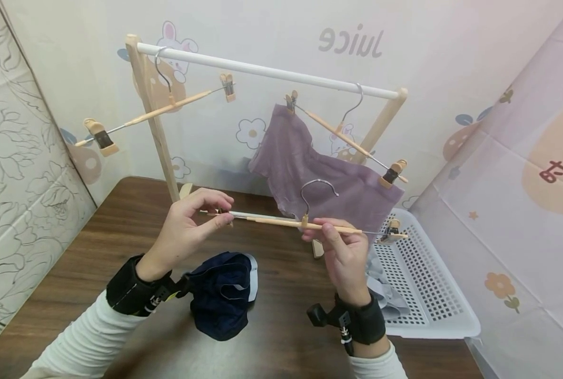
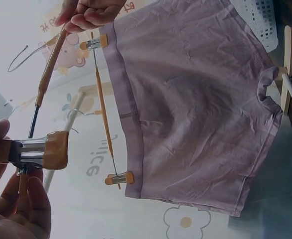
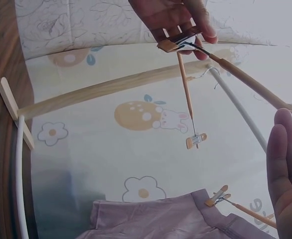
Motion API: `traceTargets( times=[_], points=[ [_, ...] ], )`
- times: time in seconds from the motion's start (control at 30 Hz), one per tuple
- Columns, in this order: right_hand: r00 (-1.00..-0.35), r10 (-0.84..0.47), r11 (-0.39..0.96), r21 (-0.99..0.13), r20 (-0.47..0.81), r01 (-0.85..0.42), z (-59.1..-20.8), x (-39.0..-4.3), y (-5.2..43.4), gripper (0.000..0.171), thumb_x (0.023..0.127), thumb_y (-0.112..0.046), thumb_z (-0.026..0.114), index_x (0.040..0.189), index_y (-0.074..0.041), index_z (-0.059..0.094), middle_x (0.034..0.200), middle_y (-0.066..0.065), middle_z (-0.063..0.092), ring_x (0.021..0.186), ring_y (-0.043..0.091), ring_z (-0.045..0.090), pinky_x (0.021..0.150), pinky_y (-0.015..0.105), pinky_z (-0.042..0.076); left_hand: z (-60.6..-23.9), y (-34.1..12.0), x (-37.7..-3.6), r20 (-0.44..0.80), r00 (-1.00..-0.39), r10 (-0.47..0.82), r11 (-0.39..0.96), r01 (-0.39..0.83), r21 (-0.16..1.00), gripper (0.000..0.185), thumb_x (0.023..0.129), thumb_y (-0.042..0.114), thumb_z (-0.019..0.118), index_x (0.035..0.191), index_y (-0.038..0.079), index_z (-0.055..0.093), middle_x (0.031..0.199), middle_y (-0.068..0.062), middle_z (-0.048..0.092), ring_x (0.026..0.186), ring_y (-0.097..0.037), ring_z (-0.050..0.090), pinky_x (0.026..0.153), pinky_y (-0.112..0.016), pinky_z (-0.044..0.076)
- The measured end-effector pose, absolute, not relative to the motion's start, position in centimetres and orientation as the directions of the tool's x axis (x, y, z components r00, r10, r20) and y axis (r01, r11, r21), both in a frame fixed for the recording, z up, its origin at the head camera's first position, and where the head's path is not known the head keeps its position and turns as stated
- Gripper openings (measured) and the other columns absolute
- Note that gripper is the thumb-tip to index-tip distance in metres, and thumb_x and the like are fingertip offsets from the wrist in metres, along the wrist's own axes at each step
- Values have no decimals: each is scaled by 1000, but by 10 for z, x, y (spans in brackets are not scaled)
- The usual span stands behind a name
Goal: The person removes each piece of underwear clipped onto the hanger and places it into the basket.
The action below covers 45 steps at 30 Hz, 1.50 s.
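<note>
A clip hanger (image 1: 276, 222) with a metal hook is held level in front of me by both hands. My left hand (image 1: 186, 226) pinches the clip at its left end; the left wrist view shows that clip (image 2: 32, 152) between thumb and fingers, with no cloth in it. Near the hook, my right hand (image 1: 346, 255) grips the bar between thumb and fingers. The right-end clip (image 1: 392, 232) is free of any hand. Below the hands, a dark navy garment (image 1: 219, 302) with a pale band lies bunched on the table (image 1: 281, 326).
Behind the hands stands a wooden rack with a white rail (image 1: 262, 68). Purple shorts (image 1: 305, 150) hang from a clip hanger at its right; a bare clip hanger (image 1: 172, 105) hangs at its left. A white basket (image 1: 447, 284) with grey cloth (image 1: 390, 300) sits at right.
</note>
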State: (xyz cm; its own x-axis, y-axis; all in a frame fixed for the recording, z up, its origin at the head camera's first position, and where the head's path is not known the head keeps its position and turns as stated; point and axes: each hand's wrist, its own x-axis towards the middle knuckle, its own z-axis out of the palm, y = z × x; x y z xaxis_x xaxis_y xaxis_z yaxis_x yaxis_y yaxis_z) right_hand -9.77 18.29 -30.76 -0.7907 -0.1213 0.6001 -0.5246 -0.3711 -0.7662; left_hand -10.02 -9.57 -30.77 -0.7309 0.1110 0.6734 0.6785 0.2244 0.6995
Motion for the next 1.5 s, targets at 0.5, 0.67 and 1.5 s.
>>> traceTargets(
  times=[0.5,0.67,1.5],
  points=[
    [-795,-125,-380,-769,593,-514,-310,-97,181,27,99,4,47,101,-3,73,90,6,76,80,16,74,75,31,59,-309,-95,-99,666,-740,98,223,668,709,20,80,-8,73,96,2,68,106,-10,68,97,-4,59,79,-20,49],
    [-790,-125,-387,-763,600,-518,-310,-97,181,26,99,4,47,101,0,72,90,7,76,80,16,74,75,31,59,-309,-96,-100,665,-740,104,219,669,710,20,80,-8,73,96,3,68,106,-10,68,95,-3,60,79,-19,49],
    [-822,-101,-379,-785,561,-489,-310,-97,180,24,99,5,48,100,0,71,87,8,76,76,17,73,74,30,59,-306,-97,-101,712,-697,85,278,702,655,17,81,-6,73,93,5,70,109,-11,70,110,-12,55,90,-23,40]
  ],
)
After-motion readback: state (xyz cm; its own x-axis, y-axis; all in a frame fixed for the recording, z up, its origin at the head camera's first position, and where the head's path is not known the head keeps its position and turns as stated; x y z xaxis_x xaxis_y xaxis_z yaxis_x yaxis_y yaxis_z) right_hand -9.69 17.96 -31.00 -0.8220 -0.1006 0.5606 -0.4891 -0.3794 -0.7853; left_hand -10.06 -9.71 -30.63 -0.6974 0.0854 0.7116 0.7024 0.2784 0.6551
